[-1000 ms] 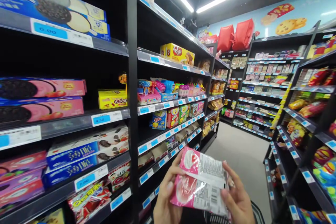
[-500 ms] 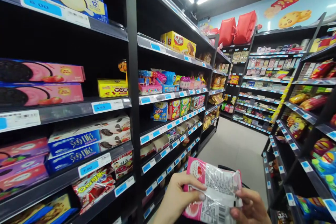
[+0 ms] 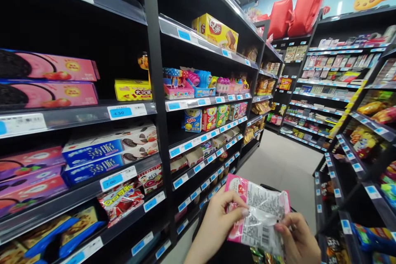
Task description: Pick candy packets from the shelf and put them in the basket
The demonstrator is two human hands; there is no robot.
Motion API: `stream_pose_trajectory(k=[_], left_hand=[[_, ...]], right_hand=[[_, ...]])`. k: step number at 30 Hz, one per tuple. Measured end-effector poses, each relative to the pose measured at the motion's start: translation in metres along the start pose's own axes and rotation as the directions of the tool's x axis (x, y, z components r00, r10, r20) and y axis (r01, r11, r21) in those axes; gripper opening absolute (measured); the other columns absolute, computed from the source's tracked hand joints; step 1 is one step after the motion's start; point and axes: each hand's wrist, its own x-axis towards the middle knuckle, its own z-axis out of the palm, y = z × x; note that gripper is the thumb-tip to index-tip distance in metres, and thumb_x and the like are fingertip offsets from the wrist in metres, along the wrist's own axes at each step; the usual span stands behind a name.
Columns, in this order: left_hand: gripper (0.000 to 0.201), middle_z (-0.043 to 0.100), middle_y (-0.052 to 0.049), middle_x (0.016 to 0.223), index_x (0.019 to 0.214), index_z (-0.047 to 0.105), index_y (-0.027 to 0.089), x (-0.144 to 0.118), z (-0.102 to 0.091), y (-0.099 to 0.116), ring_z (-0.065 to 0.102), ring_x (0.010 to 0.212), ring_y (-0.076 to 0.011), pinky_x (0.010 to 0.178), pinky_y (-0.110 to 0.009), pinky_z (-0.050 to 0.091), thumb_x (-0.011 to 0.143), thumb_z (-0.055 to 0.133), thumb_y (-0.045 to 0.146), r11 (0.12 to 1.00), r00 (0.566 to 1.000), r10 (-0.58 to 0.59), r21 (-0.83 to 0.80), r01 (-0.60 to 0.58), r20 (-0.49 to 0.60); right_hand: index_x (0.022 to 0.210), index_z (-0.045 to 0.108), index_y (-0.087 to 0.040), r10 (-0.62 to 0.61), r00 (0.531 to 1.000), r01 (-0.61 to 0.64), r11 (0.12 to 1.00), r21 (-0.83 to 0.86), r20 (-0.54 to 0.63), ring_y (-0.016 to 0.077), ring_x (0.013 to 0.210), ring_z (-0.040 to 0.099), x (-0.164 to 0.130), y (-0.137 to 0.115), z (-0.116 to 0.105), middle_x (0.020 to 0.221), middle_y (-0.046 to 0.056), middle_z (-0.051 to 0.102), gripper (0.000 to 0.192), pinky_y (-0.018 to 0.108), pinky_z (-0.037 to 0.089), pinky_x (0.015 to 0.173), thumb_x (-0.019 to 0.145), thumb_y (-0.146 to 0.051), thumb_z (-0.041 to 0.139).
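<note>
Both hands, left hand and right hand, are closed around a pink snack packet at 6 o'clock. The slick film could slip from the fingertip pinch. A dark basket rim, probably, sits beneath; shelves crowd 9 o'clock.

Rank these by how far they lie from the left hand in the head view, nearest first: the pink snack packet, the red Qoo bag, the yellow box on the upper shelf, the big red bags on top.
1. Pink snack packet: pinched in the left hand.
2. Red Qoo bag: low shelf, to the left.
3. Yellow box: upper shelf, further up the aisle.
4. Big red bags: atop the far shelving at the aisle's end.
</note>
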Motion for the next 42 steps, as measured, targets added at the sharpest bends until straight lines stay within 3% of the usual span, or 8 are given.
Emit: stream_pose_trajectory(k=[6, 13, 17, 21, 25, 32, 39, 42], left_hand=[[0.014, 0.058, 0.0, 0.072, 0.062, 0.061, 0.016, 0.0, 0.003, 0.002, 0.051, 0.074, -0.0171, 0.071, -0.026, 0.035, 0.071, 0.066, 0.027, 0.999, 0.999, -0.04, 0.033, 0.04, 0.001], [0.016, 0.06, -0.001, 0.066, 0.063, 0.064, 0.015, 0.004, 0.005, -0.004, 0.05, 0.067, -0.0164, 0.066, -0.026, 0.036, 0.068, 0.069, 0.029, 0.995, 0.994, -0.093, -0.039, 0.091, -0.053], [0.014, 0.059, 0.0, 0.068, 0.066, 0.062, 0.015, 0.008, 0.006, -0.007, 0.05, 0.068, -0.0154, 0.066, -0.024, 0.036, 0.065, 0.072, 0.025, 0.995, 0.995, -0.074, -0.067, 0.069, -0.071], [0.021, 0.06, 0.002, 0.073, 0.081, 0.054, 0.019, 0.009, 0.011, -0.01, 0.053, 0.065, -0.0137, 0.061, -0.023, 0.039, 0.068, 0.07, 0.025, 0.961, 0.994, -0.078, -0.27, 0.056, -0.071], [0.036, 0.06, 0.003, 0.066, 0.109, 0.046, 0.022, 0.006, 0.016, -0.009, 0.054, 0.054, -0.0126, 0.055, -0.022, 0.041, 0.077, 0.062, 0.028, 0.914, 0.991, -0.128, -0.392, 0.101, -0.044], [0.054, 0.064, 0.0, 0.073, 0.129, 0.038, 0.025, 0.005, 0.017, -0.007, 0.06, 0.058, -0.0151, 0.061, -0.025, 0.046, 0.081, 0.061, 0.033, 0.885, 0.992, -0.118, -0.457, 0.087, -0.04], [0.044, 0.067, -0.003, 0.079, 0.12, 0.048, 0.022, 0.003, 0.014, -0.01, 0.062, 0.063, -0.0156, 0.061, -0.025, 0.046, 0.08, 0.063, 0.032, 0.863, 0.995, -0.097, -0.498, 0.082, -0.004], [0.032, 0.068, -0.003, 0.077, 0.106, 0.056, 0.02, 0.004, 0.012, -0.009, 0.063, 0.062, -0.0156, 0.064, -0.026, 0.047, 0.077, 0.067, 0.027, 0.801, 0.993, -0.104, -0.588, 0.112, 0.047]], right_hand=[[0.063, 0.043, -0.023, 0.077, 0.997, -0.077, 0.987, -0.139, -0.004, 0.0099, 0.037, 0.032, 0.003, -0.007, -0.002, 0.042, -0.008, 0.035, 0.049, 0.022, 0.023, 0.039, 0.074, -0.068, 0.056], [0.066, 0.044, -0.022, 0.193, 0.981, -0.191, 0.976, 0.101, -0.013, 0.0077, 0.04, 0.033, 0.002, -0.012, 0.007, 0.046, -0.008, 0.038, 0.042, 0.018, 0.025, 0.038, 0.073, -0.056, 0.068], [0.081, 0.05, -0.022, 0.24, 0.971, -0.229, 0.949, 0.219, -0.023, 0.0068, 0.041, 0.039, 0.004, -0.017, 0.009, 0.05, -0.009, 0.044, 0.042, 0.015, 0.031, 0.039, 0.069, -0.053, 0.074], [0.089, 0.049, -0.022, 0.261, 0.965, -0.249, 0.941, 0.23, -0.023, 0.0085, 0.036, 0.045, 0.004, -0.032, 0.011, 0.047, -0.007, 0.053, 0.047, 0.016, 0.037, 0.038, 0.067, -0.055, 0.075], [0.093, 0.048, -0.023, 0.283, 0.959, -0.259, 0.911, 0.32, -0.029, 0.0126, 0.039, 0.053, 0.004, -0.041, 0.013, 0.052, -0.005, 0.059, 0.049, 0.019, 0.04, 0.038, 0.067, -0.054, 0.075], [0.097, 0.051, -0.022, 0.238, 0.971, -0.221, 0.92, 0.324, -0.012, 0.0161, 0.048, 0.06, 0.005, -0.028, 0.009, 0.066, 0.001, 0.067, 0.041, 0.02, 0.038, 0.039, 0.076, -0.052, 0.068], [0.095, 0.055, -0.021, 0.121, 0.992, -0.107, 0.963, 0.249, -0.043, 0.0189, 0.055, 0.064, 0.007, -0.021, 0.005, 0.075, 0.004, 0.071, 0.036, 0.022, 0.042, 0.043, 0.08, -0.053, 0.063], [0.092, 0.055, -0.021, 0.121, 0.99, -0.098, 0.957, 0.274, -0.069, 0.0195, 0.057, 0.065, 0.006, -0.024, 0.004, 0.076, 0.005, 0.07, 0.036, 0.024, 0.044, 0.047, 0.079, -0.052, 0.065]])
